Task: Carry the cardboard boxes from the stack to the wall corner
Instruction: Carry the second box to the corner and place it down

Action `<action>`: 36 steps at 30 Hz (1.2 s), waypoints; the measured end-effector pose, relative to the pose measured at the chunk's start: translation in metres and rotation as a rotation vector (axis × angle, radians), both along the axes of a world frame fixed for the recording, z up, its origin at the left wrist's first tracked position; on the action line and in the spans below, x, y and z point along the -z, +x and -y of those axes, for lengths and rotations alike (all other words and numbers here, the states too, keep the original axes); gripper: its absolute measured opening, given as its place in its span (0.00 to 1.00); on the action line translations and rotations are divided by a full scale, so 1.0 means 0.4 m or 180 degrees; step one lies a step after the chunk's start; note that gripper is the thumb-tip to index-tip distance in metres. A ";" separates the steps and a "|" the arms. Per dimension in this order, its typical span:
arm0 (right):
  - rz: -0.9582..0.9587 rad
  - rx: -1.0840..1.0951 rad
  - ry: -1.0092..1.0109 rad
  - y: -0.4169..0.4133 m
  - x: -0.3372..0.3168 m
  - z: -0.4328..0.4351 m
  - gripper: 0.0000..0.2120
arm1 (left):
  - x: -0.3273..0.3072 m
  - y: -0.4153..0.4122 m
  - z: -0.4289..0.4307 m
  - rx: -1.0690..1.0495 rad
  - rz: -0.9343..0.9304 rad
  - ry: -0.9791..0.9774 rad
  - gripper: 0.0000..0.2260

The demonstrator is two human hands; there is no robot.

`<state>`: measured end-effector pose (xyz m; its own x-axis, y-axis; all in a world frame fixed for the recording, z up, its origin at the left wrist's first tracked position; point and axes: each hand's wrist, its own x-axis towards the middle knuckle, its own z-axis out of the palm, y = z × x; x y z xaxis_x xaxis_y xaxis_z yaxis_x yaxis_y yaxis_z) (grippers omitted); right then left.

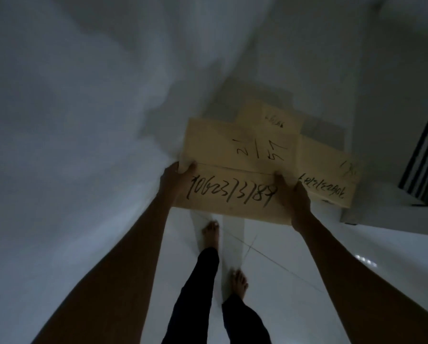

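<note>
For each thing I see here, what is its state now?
Front cardboard box: closed, held off the floor, numbers handwritten on it.
Left hand: gripping the box's left end.
Right hand: gripping its right end.
Box on the right: closed, set down by the wall.
Rear box: mostly hidden, blurred.

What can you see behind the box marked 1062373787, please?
Behind the held box, two more cardboard boxes sit by the white wall. Their lower parts and the floor there are hidden.
</note>
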<state>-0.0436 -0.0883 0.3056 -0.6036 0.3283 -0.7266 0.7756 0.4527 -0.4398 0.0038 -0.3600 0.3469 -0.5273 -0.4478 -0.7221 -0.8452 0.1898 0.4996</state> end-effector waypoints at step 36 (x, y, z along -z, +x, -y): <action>-0.0513 -0.4264 -0.0437 1.641 -0.556 0.784 0.32 | -0.454 2.203 0.232 -0.3564 -0.0436 -0.0670 0.28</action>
<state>0.6128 -0.4018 0.5280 -0.4805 -0.6422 -0.5973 -0.2863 0.7586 -0.5853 0.8848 -0.4527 0.5285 0.1746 -0.8203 -0.5446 -0.5336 -0.5437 0.6479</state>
